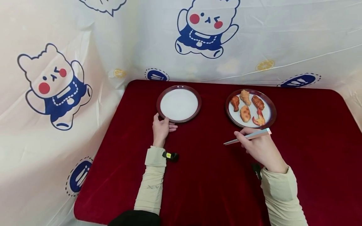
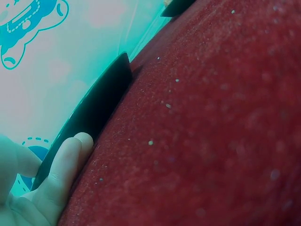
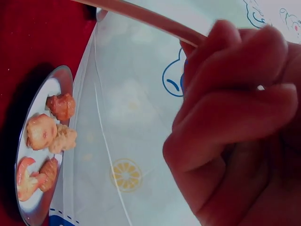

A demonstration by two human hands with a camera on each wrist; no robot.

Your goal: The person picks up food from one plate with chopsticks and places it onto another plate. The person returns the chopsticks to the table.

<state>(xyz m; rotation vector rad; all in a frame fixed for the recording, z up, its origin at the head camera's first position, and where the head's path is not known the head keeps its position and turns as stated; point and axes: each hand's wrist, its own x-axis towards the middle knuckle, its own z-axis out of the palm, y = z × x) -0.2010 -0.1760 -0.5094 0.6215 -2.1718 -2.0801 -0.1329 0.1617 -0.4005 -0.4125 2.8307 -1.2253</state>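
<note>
My left hand (image 1: pixel 161 130) grips the near rim of a white plate with a dark red-brown edge (image 1: pixel 179 105), which bears no food. In the left wrist view, fingers (image 2: pixel 63 172) lie against the outside of its dark rim (image 2: pixel 101 106). My right hand (image 1: pixel 261 149) holds slim chopsticks (image 1: pixel 249 136) close together, their thin tips pointing left over the table. Just beyond it stands a matching plate (image 1: pixel 272 114). This one carries a drumstick (image 1: pixel 235 103), a fried chicken piece (image 1: pixel 245 97), a ridged brown piece (image 1: pixel 258 102), an oval golden piece (image 1: pixel 245 113) and a shrimp (image 1: pixel 259 118).
Both plates stand on a table covered in dark red cloth (image 1: pixel 206 175). A pale curtain (image 1: pixel 135 37) printed with cartoon bears hangs behind the table and along its left side. Each wrist wears a small black camera (image 1: pixel 172 156).
</note>
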